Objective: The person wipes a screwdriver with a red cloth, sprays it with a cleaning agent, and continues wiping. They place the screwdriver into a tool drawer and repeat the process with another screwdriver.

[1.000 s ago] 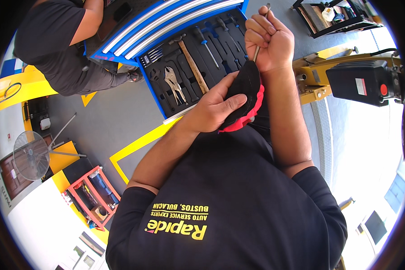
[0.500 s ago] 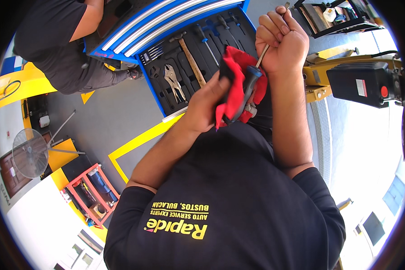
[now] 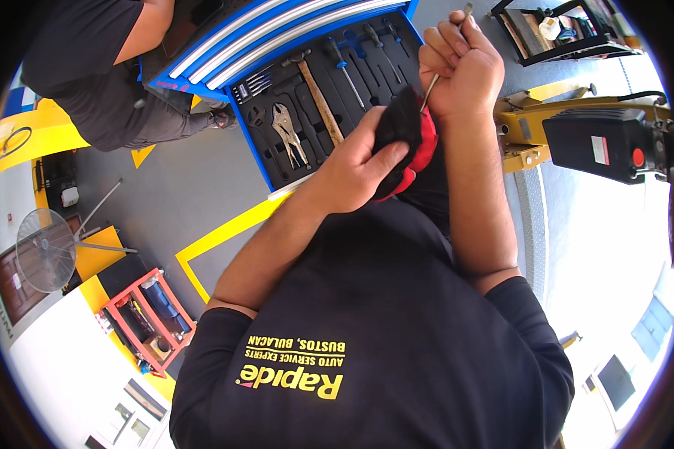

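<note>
An open blue tool drawer (image 3: 256,161) holds a hammer (image 3: 318,93), pliers (image 3: 288,135) and screwdrivers (image 3: 346,71); the right hand (image 3: 460,67) grips a thin metal rod (image 3: 432,81) pointing up-right, left hand (image 3: 359,168) fingers closed around a red-black cloth (image 3: 412,138)

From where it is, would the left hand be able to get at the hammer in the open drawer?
Probably yes. The hammer lies uncovered in the tool drawer, just beyond the left hand, with nothing between them. But that hand is wrapped around a red and black cloth, so it would need freeing first.
</note>
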Demonstrator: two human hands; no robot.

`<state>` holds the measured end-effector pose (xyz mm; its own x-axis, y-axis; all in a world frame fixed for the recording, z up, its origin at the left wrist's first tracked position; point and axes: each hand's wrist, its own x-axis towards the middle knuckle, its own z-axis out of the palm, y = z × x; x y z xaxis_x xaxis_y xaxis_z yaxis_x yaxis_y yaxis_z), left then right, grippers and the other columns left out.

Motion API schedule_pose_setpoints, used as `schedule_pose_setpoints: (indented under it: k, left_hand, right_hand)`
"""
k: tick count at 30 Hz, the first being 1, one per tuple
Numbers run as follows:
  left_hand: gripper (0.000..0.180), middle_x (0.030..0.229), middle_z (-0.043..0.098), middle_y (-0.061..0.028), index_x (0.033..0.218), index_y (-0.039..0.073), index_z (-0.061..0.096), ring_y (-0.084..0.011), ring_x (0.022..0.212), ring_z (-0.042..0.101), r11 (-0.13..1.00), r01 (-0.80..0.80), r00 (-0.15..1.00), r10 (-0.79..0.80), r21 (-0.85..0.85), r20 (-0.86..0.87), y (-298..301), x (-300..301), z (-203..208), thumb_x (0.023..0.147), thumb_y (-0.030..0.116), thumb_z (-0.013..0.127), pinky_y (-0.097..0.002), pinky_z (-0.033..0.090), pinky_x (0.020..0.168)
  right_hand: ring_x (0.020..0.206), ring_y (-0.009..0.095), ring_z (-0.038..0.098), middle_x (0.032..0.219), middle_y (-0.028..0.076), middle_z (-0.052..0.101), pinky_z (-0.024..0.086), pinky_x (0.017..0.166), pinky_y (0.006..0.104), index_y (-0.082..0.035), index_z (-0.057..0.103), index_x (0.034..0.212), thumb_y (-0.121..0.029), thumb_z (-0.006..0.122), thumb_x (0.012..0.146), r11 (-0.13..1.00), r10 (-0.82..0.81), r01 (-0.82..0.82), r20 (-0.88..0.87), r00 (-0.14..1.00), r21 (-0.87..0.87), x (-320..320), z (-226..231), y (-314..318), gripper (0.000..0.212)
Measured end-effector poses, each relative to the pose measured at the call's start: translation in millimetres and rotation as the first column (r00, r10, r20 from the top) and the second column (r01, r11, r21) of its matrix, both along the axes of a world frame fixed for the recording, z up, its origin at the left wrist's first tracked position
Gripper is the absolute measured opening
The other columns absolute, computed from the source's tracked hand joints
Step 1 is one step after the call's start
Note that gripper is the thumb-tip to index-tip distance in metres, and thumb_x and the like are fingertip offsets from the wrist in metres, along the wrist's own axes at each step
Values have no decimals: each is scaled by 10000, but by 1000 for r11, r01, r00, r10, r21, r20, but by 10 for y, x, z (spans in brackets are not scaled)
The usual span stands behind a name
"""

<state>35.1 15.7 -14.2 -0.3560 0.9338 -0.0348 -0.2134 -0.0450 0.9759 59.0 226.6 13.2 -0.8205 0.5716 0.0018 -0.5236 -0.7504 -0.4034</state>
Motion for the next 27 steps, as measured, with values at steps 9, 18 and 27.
schedule_pose_setpoints:
  k: [9,18,27]
  left_hand:
    - [332,1089,673,-74,1330,1,480,-190,991,640,984,-170,929,142,-54,-342,11,54,40,1044,117,604,-365,512,893]
    - [298,1030,708,-88,1220,47,592,-154,833,702,971,-189,836,238,-148,495,69,25,-64,1110,312,514,-260,555,724]
    - [404,1263,675,-132,1381,36,566,-240,1210,641,974,-211,659,81,81,748,-225,-149,115,1099,309,472,-425,476,1107]
  right_hand:
    - [566,71,295,682,-34,383,241,465,225,-41,523,1013,-191,368,1124,998,-53,50,69,996,45,-65,-14,-72,243]
    - [566,69,296,679,-43,385,242,471,222,-49,521,1012,-187,370,1122,999,4,-6,40,999,48,-7,75,-172,233]
    - [501,78,296,624,-47,359,235,414,225,-105,546,991,-269,410,1127,976,43,-39,12,999,-216,1,47,94,253]
